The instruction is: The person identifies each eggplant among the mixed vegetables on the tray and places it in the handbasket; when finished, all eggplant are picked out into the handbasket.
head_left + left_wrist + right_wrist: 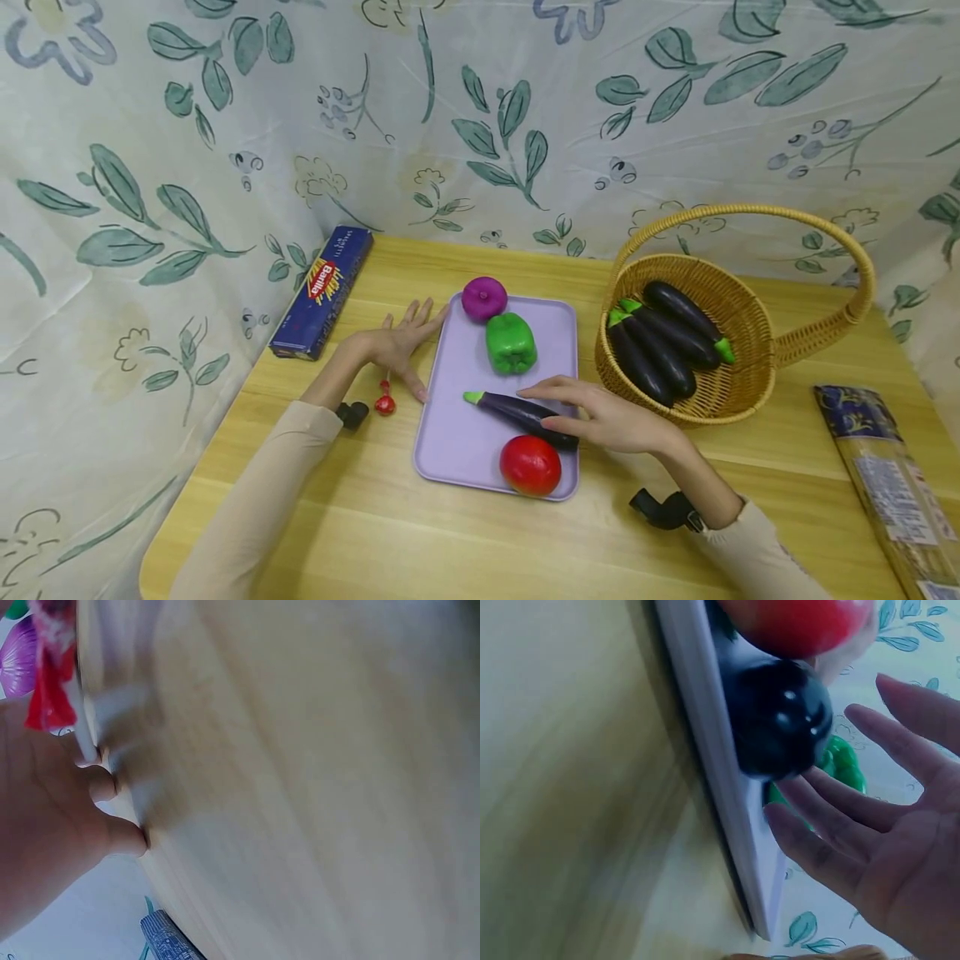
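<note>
A lilac tray [457,454] lies on the table with a purple onion [483,298], a green bell pepper [512,343], an eggplant [517,412] and a red tomato [530,465] on it. My left hand [405,343] is spread at the tray's left edge, its thumb and fingertips at the rim. Over the eggplant's thick end reaches my right hand [600,412]. In the right wrist view its fingers [817,851] are spread and relaxed beside the eggplant [780,720], not curled round it. Contact there is hard to tell.
Right of the tray stands a wicker basket [761,333] with a tall handle, holding several eggplants [645,358]. A blue Barilla box [322,292] lies at the back left, a pasta packet [885,492] at the right edge. A red trinket [385,404] hangs by the left wrist.
</note>
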`<state>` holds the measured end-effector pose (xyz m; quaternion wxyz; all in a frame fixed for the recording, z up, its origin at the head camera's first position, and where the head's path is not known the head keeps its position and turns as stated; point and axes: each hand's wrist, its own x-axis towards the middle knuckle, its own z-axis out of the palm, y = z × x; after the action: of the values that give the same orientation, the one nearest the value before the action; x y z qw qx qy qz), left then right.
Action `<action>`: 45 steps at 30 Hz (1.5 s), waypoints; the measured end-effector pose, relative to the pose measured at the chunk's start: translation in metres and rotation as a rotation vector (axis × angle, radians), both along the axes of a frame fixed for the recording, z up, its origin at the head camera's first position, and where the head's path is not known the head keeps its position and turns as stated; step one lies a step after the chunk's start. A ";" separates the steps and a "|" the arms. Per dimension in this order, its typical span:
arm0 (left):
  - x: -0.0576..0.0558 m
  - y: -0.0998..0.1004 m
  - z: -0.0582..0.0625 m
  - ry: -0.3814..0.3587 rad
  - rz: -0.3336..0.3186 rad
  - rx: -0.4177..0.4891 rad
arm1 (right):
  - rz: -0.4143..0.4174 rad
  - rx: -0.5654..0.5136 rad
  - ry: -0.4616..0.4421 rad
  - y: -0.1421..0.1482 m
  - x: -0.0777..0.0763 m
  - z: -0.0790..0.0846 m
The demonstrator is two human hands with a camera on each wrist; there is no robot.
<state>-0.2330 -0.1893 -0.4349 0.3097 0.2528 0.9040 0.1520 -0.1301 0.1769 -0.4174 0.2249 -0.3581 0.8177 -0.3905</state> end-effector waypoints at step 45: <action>0.002 0.001 0.000 -0.015 0.004 0.017 | -0.107 0.058 -0.004 -0.013 0.002 -0.012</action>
<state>-0.2315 -0.1887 -0.4348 0.3137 0.2523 0.9009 0.1622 -0.1285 0.1641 -0.4298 0.2157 -0.3066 0.8462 -0.3788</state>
